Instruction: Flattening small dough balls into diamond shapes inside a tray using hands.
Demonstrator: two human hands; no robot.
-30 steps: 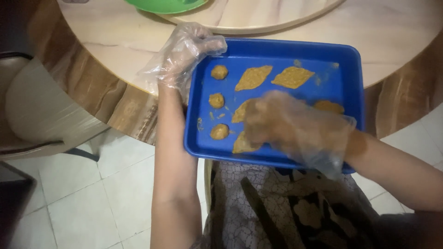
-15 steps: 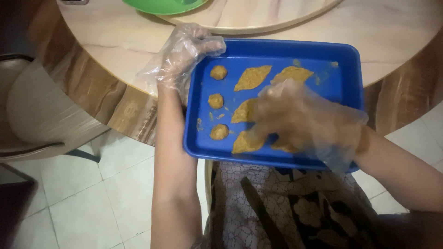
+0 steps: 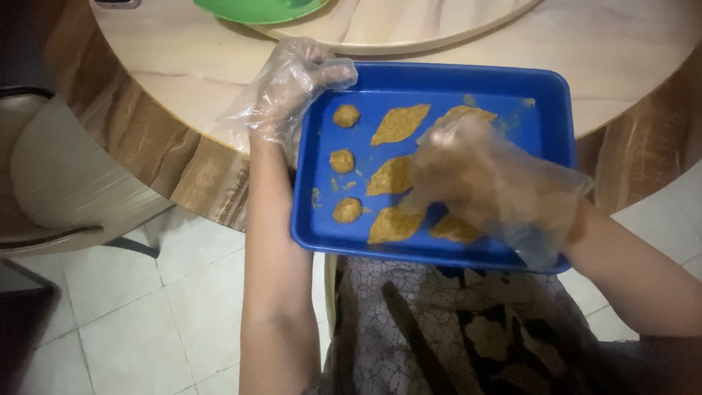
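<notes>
Since the earlier frames the right hand has travelled from the near edge of the tray toward its middle, uncovering the paste pieces at the near rim; the left hand and the tray have not shifted.

The blue tray sits at the near edge of the round bench, its near side overhanging toward the person's lap. On it lie diamond-shaped paste pieces in the centre columns and three small round paste balls in a column along the 9 o'clock side. The pieces are spaced apart, none touching, apparently so each keeps its shape.

The right hand, in a loose clear plastic glove, hovers over the tray centre, fingers spread and slack, palm down. It is motion-blurred; whether it touches a piece beneath cannot be told. It hides at least part of the pieces at 3 o'clock of centre.

The left hand, also gloved, rests at the tray's 10 o'clock corner, fingers curled over the rim, apparently steadying the overhanging tray.

Outward: a green bowl stands on the bench at 11 o'clock of the tray, well apart. A pale raised turntable occupies the bench beyond the tray at 12 o'clock. A chair stands at 9 o'clock on the tiled floor. The person's patterned garment lies just under the tray's near rim.
</notes>
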